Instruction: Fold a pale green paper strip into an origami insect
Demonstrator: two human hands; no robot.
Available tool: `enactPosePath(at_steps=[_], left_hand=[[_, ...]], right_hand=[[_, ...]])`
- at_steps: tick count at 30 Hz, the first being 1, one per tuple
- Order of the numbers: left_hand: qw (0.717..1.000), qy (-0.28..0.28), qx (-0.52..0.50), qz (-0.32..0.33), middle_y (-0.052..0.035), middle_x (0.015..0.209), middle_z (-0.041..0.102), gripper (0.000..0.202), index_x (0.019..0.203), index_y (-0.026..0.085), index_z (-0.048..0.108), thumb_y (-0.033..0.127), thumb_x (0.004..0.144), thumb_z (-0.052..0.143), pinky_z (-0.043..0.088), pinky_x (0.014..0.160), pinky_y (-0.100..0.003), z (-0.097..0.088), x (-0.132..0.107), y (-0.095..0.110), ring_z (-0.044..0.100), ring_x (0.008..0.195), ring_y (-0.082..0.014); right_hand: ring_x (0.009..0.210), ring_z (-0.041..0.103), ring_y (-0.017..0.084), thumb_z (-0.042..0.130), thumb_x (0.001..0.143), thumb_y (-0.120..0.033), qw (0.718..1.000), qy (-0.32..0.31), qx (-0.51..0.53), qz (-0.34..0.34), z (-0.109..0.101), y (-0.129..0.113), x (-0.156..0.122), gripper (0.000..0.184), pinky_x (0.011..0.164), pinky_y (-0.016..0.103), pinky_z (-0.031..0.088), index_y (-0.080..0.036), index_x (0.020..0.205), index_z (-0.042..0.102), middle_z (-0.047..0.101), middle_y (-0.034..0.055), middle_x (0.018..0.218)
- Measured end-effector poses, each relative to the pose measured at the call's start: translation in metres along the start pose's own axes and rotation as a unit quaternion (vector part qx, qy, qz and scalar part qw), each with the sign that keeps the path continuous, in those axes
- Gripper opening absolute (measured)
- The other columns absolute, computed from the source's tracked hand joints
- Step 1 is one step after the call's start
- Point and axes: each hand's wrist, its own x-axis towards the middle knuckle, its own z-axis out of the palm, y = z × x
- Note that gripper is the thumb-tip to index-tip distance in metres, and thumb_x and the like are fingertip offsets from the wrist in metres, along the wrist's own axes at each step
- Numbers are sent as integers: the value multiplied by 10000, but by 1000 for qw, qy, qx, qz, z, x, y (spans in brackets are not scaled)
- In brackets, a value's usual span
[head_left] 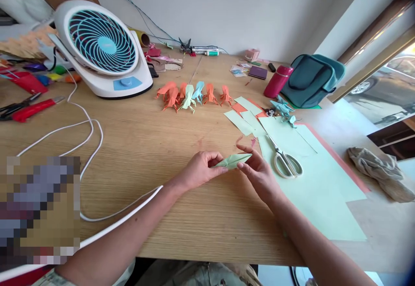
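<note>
A small piece of folded green paper (232, 160) is held just above the wooden table, its pointed end toward the right. My left hand (207, 167) pinches its left end between thumb and fingers. On the other side, my right hand (257, 169) has its thumb on the near edge and its fingers behind the paper, the index finger raised. Beside my right hand, silver-handled scissors (288, 164) lie on large pale green sheets (317, 191). Farther back stand several folded paper figures (188, 98) in orange, green and blue.
A white fan (103, 48) stands at the back left, its white cable (102, 135) looping across the table. Pliers (32, 108) lie far left. Cut paper pieces (240, 122), blue paper figures (282, 106), a pink bottle (278, 81) and a teal bag (311, 81) are at the right.
</note>
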Motion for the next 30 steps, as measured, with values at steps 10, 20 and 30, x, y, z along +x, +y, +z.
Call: enactPosePath(at_steps=[10,20,30], left_hand=[[998,-3,-50,25,53,667,527,234,746,155,616,351,774,740,355,587,-203,5,-1,-3,453,615,-86],[999,16,-44,10,49,636,499,252,736,161,551,365,865,624,343,518,-191,12,0,-7,443,566,-79],[996,6,-85,-34,29,693,509,256,779,157,590,404,821,646,507,534,-208,14,0,-8,505,644,-110]], right_hand=[[735,632,177,768,786,-488,999,-22,-19,32,11,7,-6,310,712,306,502,-186,822,710,725,34,787],[684,565,171,755,790,-480,996,-21,-74,38,8,11,-7,316,610,278,426,-177,780,667,659,22,729],[510,337,87,770,745,-550,996,1,-80,36,12,4,-8,436,467,237,264,-178,632,573,474,-40,546]])
